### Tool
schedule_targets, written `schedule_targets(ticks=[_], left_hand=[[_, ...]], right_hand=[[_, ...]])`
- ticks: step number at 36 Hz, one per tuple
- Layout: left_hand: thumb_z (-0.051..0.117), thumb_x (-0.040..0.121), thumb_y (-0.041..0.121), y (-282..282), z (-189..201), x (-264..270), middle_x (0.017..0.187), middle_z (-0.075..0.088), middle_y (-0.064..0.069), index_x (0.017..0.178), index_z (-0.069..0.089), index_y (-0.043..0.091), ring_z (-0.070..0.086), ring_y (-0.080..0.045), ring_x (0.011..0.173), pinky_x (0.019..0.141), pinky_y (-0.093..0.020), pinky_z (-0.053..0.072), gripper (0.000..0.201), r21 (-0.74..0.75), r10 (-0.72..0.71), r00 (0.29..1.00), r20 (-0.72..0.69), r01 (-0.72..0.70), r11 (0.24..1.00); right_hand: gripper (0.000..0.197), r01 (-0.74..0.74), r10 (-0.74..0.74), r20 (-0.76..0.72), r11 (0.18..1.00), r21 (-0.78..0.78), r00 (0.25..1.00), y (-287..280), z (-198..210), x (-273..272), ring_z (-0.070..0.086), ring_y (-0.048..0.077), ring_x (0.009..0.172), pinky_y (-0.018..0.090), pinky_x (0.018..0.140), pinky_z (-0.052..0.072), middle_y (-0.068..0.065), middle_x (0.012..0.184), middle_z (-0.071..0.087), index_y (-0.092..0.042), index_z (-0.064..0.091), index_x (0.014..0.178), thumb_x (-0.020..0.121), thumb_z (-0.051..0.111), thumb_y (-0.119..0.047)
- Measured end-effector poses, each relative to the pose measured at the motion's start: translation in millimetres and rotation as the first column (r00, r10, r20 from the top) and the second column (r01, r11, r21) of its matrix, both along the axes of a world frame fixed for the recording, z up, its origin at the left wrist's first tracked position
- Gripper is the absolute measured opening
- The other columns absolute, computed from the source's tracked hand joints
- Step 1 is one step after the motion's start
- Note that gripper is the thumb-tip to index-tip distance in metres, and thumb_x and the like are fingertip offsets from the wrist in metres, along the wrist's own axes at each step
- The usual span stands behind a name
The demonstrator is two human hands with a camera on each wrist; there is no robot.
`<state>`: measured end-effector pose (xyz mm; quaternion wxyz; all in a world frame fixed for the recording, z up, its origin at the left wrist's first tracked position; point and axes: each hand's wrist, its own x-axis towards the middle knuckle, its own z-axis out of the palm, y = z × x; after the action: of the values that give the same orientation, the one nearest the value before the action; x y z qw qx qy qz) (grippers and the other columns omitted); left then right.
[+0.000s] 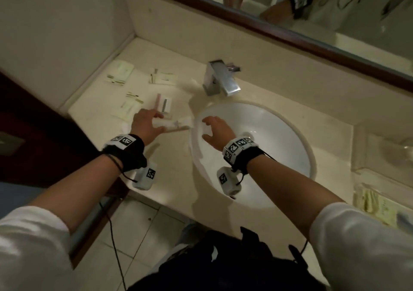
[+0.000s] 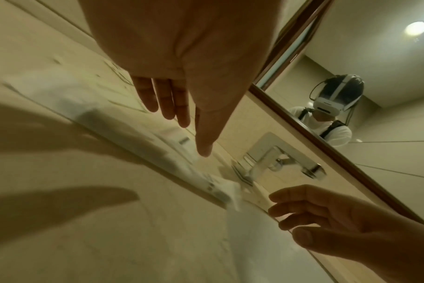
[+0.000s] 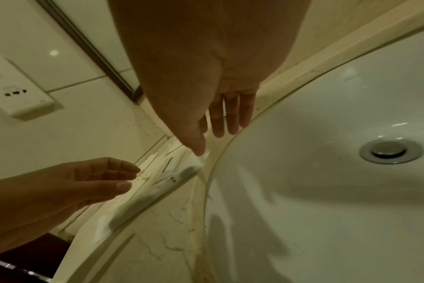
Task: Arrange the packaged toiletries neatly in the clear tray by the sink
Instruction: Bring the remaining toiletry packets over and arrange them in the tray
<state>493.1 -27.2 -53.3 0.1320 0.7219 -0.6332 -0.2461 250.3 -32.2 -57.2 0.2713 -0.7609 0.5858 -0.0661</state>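
Both hands hover w/ fingers spread, holding nothing: left hand [image 1: 146, 124] over a long packet [image 1: 173, 124] on the counter [image 1: 169, 185] beside the sink [image 1: 297, 138], right hand [image 1: 215, 132] near its end, prob. about to lift it. More packets [image 1: 162, 77] lie behind; clear tray [image 1: 359, 156] far right.

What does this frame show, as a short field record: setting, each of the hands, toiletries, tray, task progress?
setting: bathroom counter with a round white sink, a chrome faucet and a mirror
left hand: open, fingers straight over a long wrapped packet lying by the sink rim; contact unclear
right hand: open, over the sink's left edge, holding nothing
toiletries: several flat packets spread on the counter left of the faucet
tray: clear tray at far right of the counter
progress: packets not yet in the tray
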Motion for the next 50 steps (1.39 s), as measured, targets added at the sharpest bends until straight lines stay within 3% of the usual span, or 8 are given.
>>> schedule_targets(ticks=[8, 20, 22, 25, 31, 38, 42, 50], left_hand=[[0.075, 0.074, 0.034, 3.3, -11.2, 52.3, 0.128, 0.052, -0.012, 0.123, 0.056, 0.026, 0.047, -0.033, 0.119, 0.099, -0.041, 0.039, 0.053, 0.142, -0.03, 0.978, 0.209, 0.0, 0.99], [0.061, 0.082, 0.027, -0.5, -11.2, 65.1, 0.116, 0.058, -0.01, 0.111, 0.063, 0.024, 0.05, -0.034, 0.111, 0.093, -0.041, 0.037, 0.03, 0.2, -0.014, 0.947, 0.32, -0.053, 0.978], [0.06, 0.081, 0.027, -0.9, -8.3, 65.4, 0.113, 0.061, -0.007, 0.106, 0.066, 0.026, 0.053, -0.033, 0.109, 0.092, -0.04, 0.036, 0.025, 0.204, -0.01, 0.957, 0.288, -0.051, 0.978], [0.059, 0.085, 0.031, -0.6, -5.4, 67.1, 0.113, 0.061, -0.006, 0.105, 0.067, 0.025, 0.052, -0.031, 0.11, 0.092, -0.039, 0.035, 0.022, 0.254, -0.03, 0.977, 0.211, -0.025, 0.967], [0.063, 0.086, 0.024, -0.3, 2.0, 60.9, 0.09, 0.061, 0.001, 0.091, 0.061, 0.023, 0.058, -0.021, 0.086, 0.078, -0.031, 0.047, 0.006, 0.307, 0.049, 0.98, -0.191, 0.012, 0.952], [0.061, 0.09, 0.009, 0.0, 22.8, 26.2, 0.086, 0.059, -0.009, 0.085, 0.055, 0.017, 0.06, -0.021, 0.08, 0.065, -0.024, 0.046, 0.011, 0.394, 0.218, 0.742, -0.634, 0.067, 0.916], [0.062, 0.088, 0.008, -3.2, 27.7, -8.2, 0.084, 0.056, -0.006, 0.101, 0.056, 0.013, 0.058, -0.014, 0.073, 0.053, -0.015, 0.049, 0.016, 0.449, 0.34, 0.561, -0.754, 0.064, 0.891], [0.053, 0.094, 0.008, 6.1, 21.9, -118.3, 0.066, 0.058, -0.003, 0.08, 0.052, 0.013, 0.06, -0.005, 0.046, 0.047, -0.011, 0.05, 0.015, 0.61, 0.571, 0.269, -0.775, 0.083, 0.788]], right_hand=[[0.062, 0.053, -0.047, -0.083, 0.996, 0.068, 0.995, -30.6, -6.7, 51.6, 0.04, 0.033, 0.126, 0.041, 0.103, 0.039, 0.013, 0.138, 0.04, -0.015, 0.037, 0.138, 0.082, 0.065, -0.018], [0.037, 0.291, -0.329, 0.034, 0.876, 0.385, 0.944, -49.3, -15.1, 67.1, 0.062, 0.031, 0.099, 0.039, 0.081, 0.05, 0.014, 0.108, 0.063, -0.008, 0.053, 0.105, 0.085, 0.062, -0.037], [0.029, 0.259, -0.327, 0.09, 0.864, 0.431, 0.941, -48.6, -16.1, 64.6, 0.063, 0.029, 0.084, 0.04, 0.078, 0.052, 0.014, 0.091, 0.062, -0.006, 0.055, 0.089, 0.087, 0.062, -0.034], [0.038, 0.279, -0.462, 0.239, 0.794, 0.541, 0.854, -42.8, -18.7, 56.7, 0.052, 0.018, 0.061, 0.032, 0.063, 0.05, 0.011, 0.078, 0.054, 0.01, 0.06, 0.103, 0.087, 0.064, -0.024], [0.016, 0.277, -0.593, 0.393, 0.737, 0.617, 0.703, -22.0, -13.5, 28.9, 0.042, 0.014, 0.057, 0.024, 0.054, 0.04, 0.006, 0.07, 0.049, 0.0, 0.063, 0.092, 0.088, 0.062, -0.016], [0.024, 0.312, -0.704, 0.472, 0.68, 0.664, 0.53, 5.4, 9.9, -17.6, 0.048, 0.011, 0.056, 0.02, 0.048, 0.039, 0.009, 0.078, 0.058, 0.005, 0.058, 0.111, 0.093, 0.054, -0.01], [0.027, 0.336, -0.751, 0.485, 0.644, 0.688, 0.447, 22.6, 18.4, -55.5, 0.052, 0.01, 0.052, 0.018, 0.046, 0.042, 0.018, 0.095, 0.069, 0.005, 0.057, 0.112, 0.092, 0.057, -0.013], [0.007, 0.502, -0.786, 0.534, 0.613, 0.61, 0.312, 70.6, 36.8, -147.0, 0.056, 0.009, 0.051, 0.019, 0.046, 0.046, 0.012, 0.085, 0.069, -0.009, 0.061, 0.088, 0.09, 0.06, -0.015]])
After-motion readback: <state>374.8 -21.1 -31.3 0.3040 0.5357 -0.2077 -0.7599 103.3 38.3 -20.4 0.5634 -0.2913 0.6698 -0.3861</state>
